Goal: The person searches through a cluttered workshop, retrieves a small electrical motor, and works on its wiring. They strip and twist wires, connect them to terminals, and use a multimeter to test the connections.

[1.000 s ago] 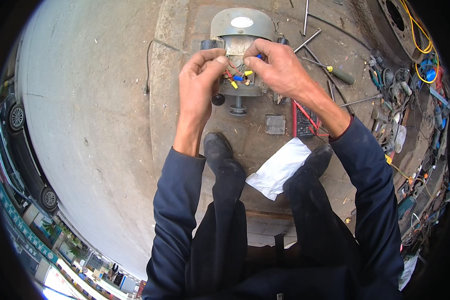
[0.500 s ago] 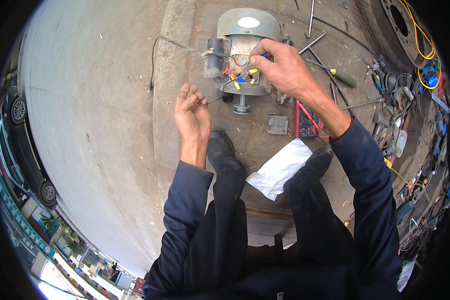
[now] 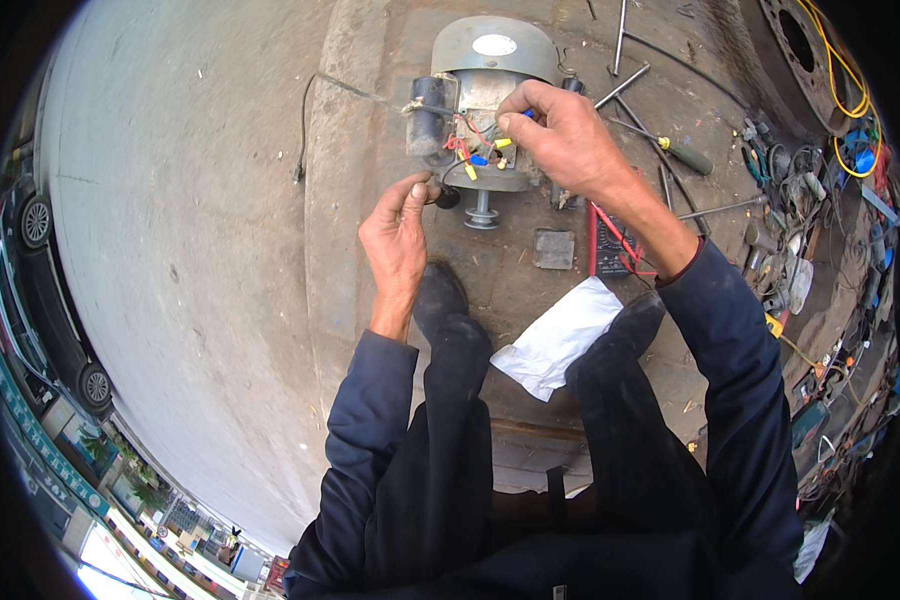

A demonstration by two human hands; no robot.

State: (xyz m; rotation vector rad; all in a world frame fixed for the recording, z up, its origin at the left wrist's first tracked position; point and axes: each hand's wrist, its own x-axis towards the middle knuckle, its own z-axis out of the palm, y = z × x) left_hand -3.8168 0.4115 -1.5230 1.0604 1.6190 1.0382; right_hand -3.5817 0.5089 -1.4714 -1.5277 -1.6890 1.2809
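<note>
An electric motor (image 3: 495, 50) with a grey rounded cover lies on the ground in front of me, its pulley (image 3: 481, 212) pointing toward me. Red and dark wires with yellow and blue sleeved terminals (image 3: 478, 160) come out of its open wiring area. My left hand (image 3: 395, 240) is closed in a pinch on a thin dark wire (image 3: 450, 170), at the motor's near left corner. Over the motor's right side, my right hand (image 3: 580, 145) pinches a wire with a blue terminal (image 3: 528, 114); the fingers partly cover it. A black cylindrical capacitor (image 3: 427, 118) sits on the motor's left side.
A red-edged multimeter (image 3: 610, 245), a square metal block (image 3: 554, 249) and a white packet (image 3: 558, 340) lie near my feet. To the right are a screwdriver (image 3: 688, 156), T-handled wrenches (image 3: 625, 85) and heaped scrap parts (image 3: 800, 230). A dark cable (image 3: 303, 130) lies left.
My left hand has moved up and right, closer to the motor, and its fingers have closed more tightly round the dark wire. My right hand has barely moved.
</note>
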